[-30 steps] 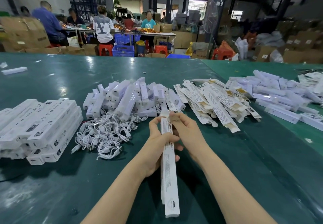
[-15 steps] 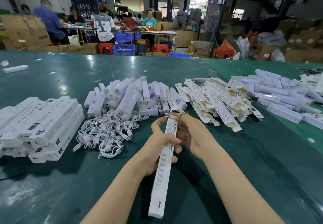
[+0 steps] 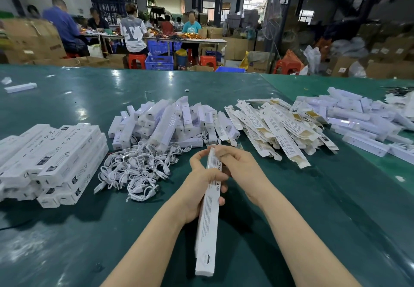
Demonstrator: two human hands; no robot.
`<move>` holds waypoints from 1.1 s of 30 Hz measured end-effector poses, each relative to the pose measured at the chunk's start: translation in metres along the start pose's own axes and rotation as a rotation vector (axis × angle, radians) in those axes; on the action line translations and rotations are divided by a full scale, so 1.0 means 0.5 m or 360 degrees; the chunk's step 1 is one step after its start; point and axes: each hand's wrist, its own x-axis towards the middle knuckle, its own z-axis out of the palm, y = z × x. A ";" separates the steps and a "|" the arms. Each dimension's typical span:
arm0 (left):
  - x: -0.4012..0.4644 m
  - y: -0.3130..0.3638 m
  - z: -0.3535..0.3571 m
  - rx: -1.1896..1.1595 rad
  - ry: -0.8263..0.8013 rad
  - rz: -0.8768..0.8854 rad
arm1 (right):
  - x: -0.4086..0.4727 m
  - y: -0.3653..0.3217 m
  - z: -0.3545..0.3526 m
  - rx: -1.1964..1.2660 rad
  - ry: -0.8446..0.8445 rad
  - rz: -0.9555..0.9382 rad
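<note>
A long narrow white carton with printed text points away from me above the green table. My left hand grips it around the upper half, fingers curled round it. My right hand holds the carton's far end with its fingertips, covering the end flap. Beyond my hands lie a heap of white lamp bars, a tangle of white cables and a fan of flat unfolded cartons.
Stacked closed cartons sit at the left. More white bars and boxes pile up at the right. A single white bar lies far left. People sit at tables behind, among cardboard boxes, blue crates and red stools.
The carton's near end swung left and then back toward upright. My right hand closed over the far end, where the flap stood open a second ago.
</note>
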 end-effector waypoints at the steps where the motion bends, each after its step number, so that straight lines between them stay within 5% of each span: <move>1: 0.001 0.000 -0.001 0.0006 0.0041 -0.0001 | -0.001 0.002 0.002 -0.0025 -0.0039 -0.0025; 15: 0.007 0.019 0.000 -0.0047 0.0023 -0.0185 | 0.009 0.013 -0.016 0.0274 0.0089 0.0135; 21: 0.008 -0.004 -0.014 0.0986 0.0215 0.0466 | 0.017 0.016 -0.016 0.0539 0.0274 0.0157; 26: -0.005 0.006 -0.019 0.0670 0.0013 0.0187 | 0.022 0.014 -0.019 0.0503 0.0381 0.0101; 33: -0.010 0.008 -0.014 0.0495 -0.0161 0.0206 | 0.015 -0.003 -0.025 0.0706 0.0239 0.0244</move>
